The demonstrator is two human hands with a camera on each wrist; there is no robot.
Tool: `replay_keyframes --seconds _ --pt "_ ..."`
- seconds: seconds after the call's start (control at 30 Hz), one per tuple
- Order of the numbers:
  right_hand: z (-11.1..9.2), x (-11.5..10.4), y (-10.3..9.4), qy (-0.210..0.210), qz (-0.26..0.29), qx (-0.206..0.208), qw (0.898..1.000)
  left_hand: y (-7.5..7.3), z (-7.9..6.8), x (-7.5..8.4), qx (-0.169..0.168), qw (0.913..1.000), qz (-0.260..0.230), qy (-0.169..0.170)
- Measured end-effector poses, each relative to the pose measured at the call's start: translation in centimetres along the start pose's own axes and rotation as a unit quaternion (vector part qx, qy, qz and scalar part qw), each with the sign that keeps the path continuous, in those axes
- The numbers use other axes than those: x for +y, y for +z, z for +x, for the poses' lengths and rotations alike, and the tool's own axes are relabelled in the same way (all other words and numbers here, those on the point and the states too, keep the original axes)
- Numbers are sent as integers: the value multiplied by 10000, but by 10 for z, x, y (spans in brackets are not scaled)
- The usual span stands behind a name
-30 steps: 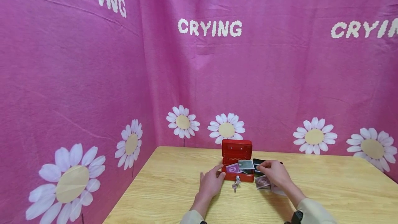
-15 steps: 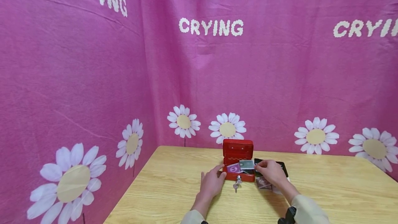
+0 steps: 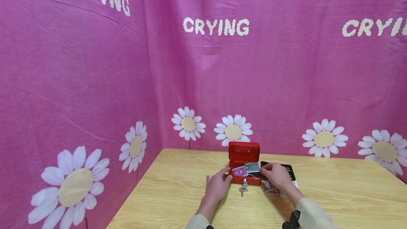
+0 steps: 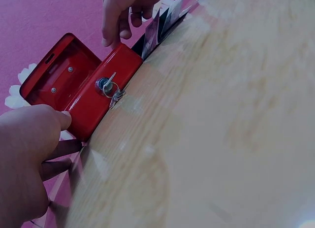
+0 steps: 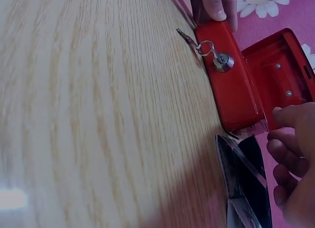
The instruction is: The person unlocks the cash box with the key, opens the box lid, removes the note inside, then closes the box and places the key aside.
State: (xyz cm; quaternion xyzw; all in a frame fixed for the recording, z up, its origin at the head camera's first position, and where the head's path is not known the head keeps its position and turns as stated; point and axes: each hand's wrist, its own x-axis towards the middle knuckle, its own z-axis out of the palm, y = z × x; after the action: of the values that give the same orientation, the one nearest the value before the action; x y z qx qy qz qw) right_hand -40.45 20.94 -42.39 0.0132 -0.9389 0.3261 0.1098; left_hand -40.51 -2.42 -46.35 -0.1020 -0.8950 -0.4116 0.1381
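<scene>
A small red cash box (image 3: 245, 180) stands on the table with its lid up, a lock and hanging keys (image 3: 242, 191) on its front. In it lie a purple banknote-like card (image 3: 239, 171) and a grey-green one (image 3: 253, 167). My left hand (image 3: 217, 185) holds the box's left front corner, thumb on the front (image 4: 64, 120), fingers along the side. At the box's right rim, my right hand (image 3: 277, 175) has its fingertips by the green card's edge; whether they pinch it is hidden. Beneath that hand lies a dark wallet-like holder (image 5: 251, 164), partly covered.
Several other cards or notes (image 3: 269, 187) lie by the holder, right of the box. The wooden table (image 3: 178, 172) ends at a pink cloth backdrop (image 3: 197, 80) with printed daisies, which stands close behind the box and to the left.
My right hand has moved left from over the dark holder to the box's right rim, uncovering more of the holder. My left hand stays on the box.
</scene>
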Motion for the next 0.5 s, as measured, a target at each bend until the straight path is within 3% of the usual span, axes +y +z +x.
replay_keyframes --seconds 0.5 --pt "3 -1 3 219 -331 56 9992 -2 1 1 -53 9998 -179 3"
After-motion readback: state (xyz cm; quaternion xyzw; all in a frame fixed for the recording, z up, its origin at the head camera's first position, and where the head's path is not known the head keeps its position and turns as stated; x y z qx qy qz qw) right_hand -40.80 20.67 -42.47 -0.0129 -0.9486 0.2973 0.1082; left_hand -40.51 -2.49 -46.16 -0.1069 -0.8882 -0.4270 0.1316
